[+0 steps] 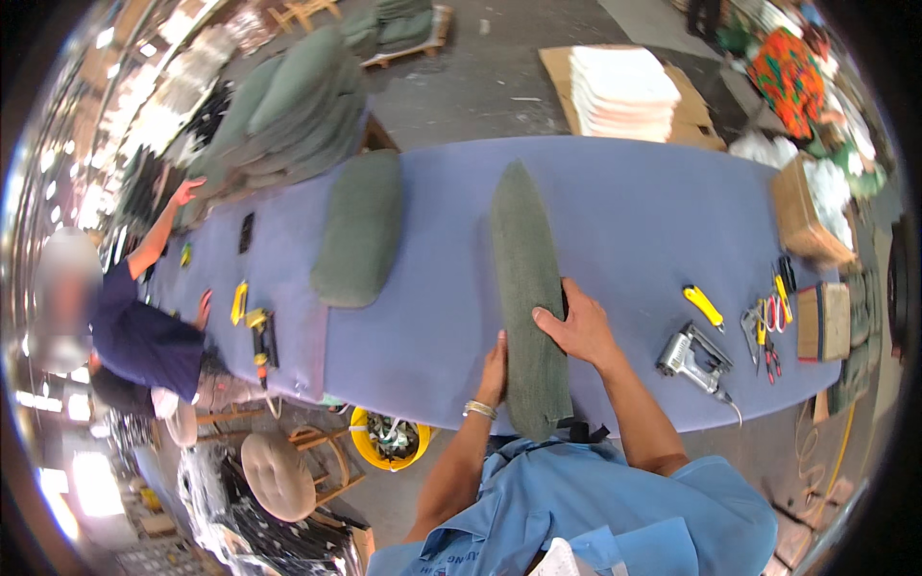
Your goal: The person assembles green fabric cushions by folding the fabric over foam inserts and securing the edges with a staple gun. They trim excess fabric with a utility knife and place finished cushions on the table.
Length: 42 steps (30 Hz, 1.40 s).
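A long, narrow green cushion (523,259) lies lengthwise on the blue-covered table (634,221), its near end hanging over the front edge. My left hand (496,370) presses flat against the cushion's left side near the table edge, fingers together. My right hand (576,324) rests spread on the cushion's right side, fingers over its top. Neither hand grips it; both press on it.
A second green cushion (360,230) lies to the left. A staple gun (690,357), a yellow knife (704,305), scissors and pliers (768,322) lie to the right. Another person (144,331) works at the left end. A yellow bucket (389,444) and a stool (279,472) stand below.
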### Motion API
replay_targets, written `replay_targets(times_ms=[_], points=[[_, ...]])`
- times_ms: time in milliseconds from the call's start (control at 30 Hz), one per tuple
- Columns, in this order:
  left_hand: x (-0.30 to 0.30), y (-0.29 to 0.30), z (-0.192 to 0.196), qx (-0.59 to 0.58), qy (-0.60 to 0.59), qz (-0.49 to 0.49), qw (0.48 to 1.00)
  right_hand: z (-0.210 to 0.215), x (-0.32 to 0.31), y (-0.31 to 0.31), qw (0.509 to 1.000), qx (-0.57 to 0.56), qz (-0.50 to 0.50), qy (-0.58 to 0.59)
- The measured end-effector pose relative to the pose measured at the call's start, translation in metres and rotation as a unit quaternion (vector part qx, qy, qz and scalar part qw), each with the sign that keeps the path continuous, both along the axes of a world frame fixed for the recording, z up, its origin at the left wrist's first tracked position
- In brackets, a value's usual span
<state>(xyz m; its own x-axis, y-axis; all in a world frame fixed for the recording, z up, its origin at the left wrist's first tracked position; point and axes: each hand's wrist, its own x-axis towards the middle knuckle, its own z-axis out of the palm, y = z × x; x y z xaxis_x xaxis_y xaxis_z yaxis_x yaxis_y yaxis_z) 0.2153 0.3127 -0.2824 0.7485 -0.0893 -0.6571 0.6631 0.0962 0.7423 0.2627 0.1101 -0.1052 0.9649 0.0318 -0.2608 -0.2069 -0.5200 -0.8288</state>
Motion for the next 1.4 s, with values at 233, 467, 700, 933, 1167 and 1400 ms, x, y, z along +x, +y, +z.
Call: replay_targets(times_ms=[233, 467, 700, 933, 1167, 1400], points=[[-0.031, 0.057, 0.002, -0.272, -0.080, 0.223, 0.933, 0.054, -0.051, 0.110, 0.959, -0.087, 0.172, -0.206], [-0.146, 0.101, 0.014, -0.294, -0.111, 0.375, 0.872, -0.146, -0.117, 0.135, 0.909, -0.182, 0.278, -0.252], [-0.275, 0.161, -0.033, -0.062, 0.008, 0.283, 0.957, -0.187, -0.137, 0.142, 0.894, -0.229, 0.229, -0.309], [-0.497, 0.232, -0.241, 0.075, 0.167, 0.484, 0.856, -0.186, -0.133, 0.164, 0.890, -0.290, 0.195, -0.291], [-0.578, 0.262, -0.212, 0.079, 0.216, 0.455, 0.860, -0.175, -0.093, 0.206, 0.908, -0.390, 0.076, -0.134], [-0.570, 0.294, -0.226, 0.113, 0.193, 0.436, 0.872, -0.171, -0.125, 0.265, 0.891, -0.417, 0.124, -0.129]])
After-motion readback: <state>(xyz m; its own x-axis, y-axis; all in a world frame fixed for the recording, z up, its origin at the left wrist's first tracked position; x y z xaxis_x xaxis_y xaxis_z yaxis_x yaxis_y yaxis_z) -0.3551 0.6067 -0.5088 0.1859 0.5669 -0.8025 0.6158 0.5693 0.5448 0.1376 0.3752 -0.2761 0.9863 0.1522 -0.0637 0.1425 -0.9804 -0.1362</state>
